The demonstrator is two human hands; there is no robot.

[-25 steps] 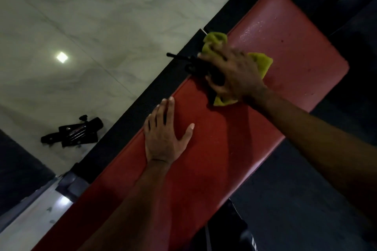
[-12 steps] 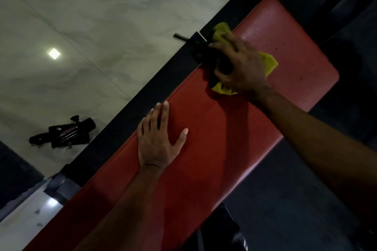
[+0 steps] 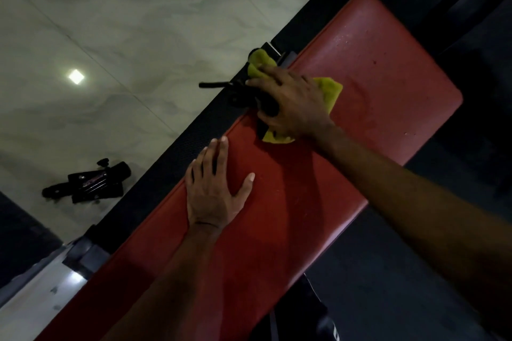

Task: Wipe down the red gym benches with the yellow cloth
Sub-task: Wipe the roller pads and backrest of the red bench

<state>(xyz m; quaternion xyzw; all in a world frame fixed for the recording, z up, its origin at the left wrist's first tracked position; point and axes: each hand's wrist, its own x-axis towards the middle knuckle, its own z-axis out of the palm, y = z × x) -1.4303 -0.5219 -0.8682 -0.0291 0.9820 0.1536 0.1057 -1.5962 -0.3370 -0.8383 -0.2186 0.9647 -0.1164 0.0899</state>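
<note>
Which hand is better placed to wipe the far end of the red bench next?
The right hand, probably: it already presses the yellow cloth on the red bench. The left hand lies flat and empty, farther back.

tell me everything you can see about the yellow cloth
The yellow cloth is a soft, crumpled rag of bright yellow-green fabric. It lies on the red bench near its left edge, pressed flat under the right hand, which covers its middle. Three parts stick out: a bunched corner past the bench's edge above the fingers, a flap to the right, and a small corner below the palm. The hand also holds a dark object against it, too dim to identify.
</note>
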